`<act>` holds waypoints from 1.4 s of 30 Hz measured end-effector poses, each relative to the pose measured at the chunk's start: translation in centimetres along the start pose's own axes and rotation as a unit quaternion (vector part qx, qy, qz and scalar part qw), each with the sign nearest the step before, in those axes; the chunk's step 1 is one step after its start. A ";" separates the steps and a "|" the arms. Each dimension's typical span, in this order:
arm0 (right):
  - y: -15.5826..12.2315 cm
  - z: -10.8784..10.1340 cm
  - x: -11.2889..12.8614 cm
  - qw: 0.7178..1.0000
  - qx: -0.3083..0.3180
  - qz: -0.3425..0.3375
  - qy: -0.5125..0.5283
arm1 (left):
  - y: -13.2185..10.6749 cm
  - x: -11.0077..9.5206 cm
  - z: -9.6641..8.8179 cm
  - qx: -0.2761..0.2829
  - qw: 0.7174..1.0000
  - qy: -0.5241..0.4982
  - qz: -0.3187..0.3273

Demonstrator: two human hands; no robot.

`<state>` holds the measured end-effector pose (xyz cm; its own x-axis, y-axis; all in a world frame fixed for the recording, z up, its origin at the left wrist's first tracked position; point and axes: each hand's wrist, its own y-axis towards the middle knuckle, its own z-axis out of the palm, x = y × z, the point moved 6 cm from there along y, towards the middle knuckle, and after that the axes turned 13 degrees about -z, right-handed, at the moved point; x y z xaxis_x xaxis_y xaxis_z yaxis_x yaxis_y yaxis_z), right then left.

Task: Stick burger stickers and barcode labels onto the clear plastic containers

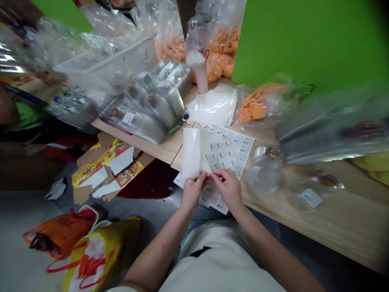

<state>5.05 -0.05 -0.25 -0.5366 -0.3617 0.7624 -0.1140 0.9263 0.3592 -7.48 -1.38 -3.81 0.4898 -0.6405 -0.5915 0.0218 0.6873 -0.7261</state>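
Note:
Both hands meet at the near edge of a white label sheet (pixel 192 152), whose left part is blank, glossy and bent over. My left hand (pixel 193 191) pinches that edge between thumb and fingers. Close beside it, my right hand (pixel 228 188) is closed in a pinch at the sheet's lower right; its fingertips nearly touch the left ones, and any small label between them is too small to make out. Under and behind the hands lie more label sheets (pixel 243 142) printed with rows of small barcodes. A clear round plastic container (pixel 264 172) with a burger sticker stands right of my right hand.
Stacked clear containers (pixel 146 105) and a white basket (pixel 112 67) fill the left. Behind are a pale bottle (pixel 201 75), white plastic bags (pixel 214 105), keys (pixel 184 119) and bagged orange discs (pixel 255 107). Long container stacks (pixel 322 132) lie right. Shopping bags (pixel 121 239) sit on the floor.

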 end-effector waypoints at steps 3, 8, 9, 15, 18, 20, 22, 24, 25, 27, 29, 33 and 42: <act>0.2 0.3 0.2 0.998 0.028 -0.029 -0.042 | 0.4 0.1 -0.1 -0.006 1.000 0.028 -0.007; 1.3 -2.9 0.2 0.988 -0.073 -0.034 -0.131 | 0.3 0.6 -0.2 -0.018 0.999 0.014 -0.047; 1.3 -4.0 0.2 0.983 -0.112 -0.026 -0.142 | 0.3 0.8 -0.2 -0.016 0.997 0.015 -0.069; -1.4 -4.1 2.4 0.959 0.036 -0.241 -0.146 | 0.3 1.4 1.0 0.037 0.975 -0.047 -0.215; -3.2 -3.6 2.2 0.967 0.048 -0.222 -0.117 | 0.0 0.6 1.7 0.054 0.977 -0.060 -0.196; -3.6 -3.6 1.7 0.986 0.025 -0.146 -0.079 | -0.6 0.0 2.2 0.071 0.984 -0.028 -0.163; -3.5 -3.9 0.9 0.999 -0.014 -0.031 -0.017 | -1.3 -0.4 2.7 0.094 0.986 0.017 -0.138; -3.2 -4.4 0.2 0.995 -0.045 0.080 0.038 | -2.0 -0.3 3.3 0.124 0.981 0.059 -0.137; -3.0 -4.9 -0.2 0.990 -0.053 0.115 0.057 | -2.3 -0.1 3.6 0.138 0.977 0.078 -0.141; -2.4 -6.9 -1.0 0.983 -0.082 0.146 0.070 | -2.5 0.3 4.0 0.146 0.973 0.125 -0.128; -2.1 -10.4 -2.5 0.974 -0.143 0.161 0.068 | -2.0 0.1 4.1 0.116 0.969 0.210 -0.055; -2.2 -15.9 -6.6 0.960 -0.145 0.213 0.107 | -1.8 -1.2 5.7 0.056 0.842 0.461 0.273; -2.6 -15.4 -8.3 0.960 -0.082 0.248 0.096 | -2.3 2.0 11.3 0.161 0.696 0.561 0.418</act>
<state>22.62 -1.13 0.76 -0.3241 0.0928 0.9415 0.2580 0.9661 -0.0065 3.30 -0.37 0.64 -0.5366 0.2891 -0.7928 0.4209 0.9060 0.0455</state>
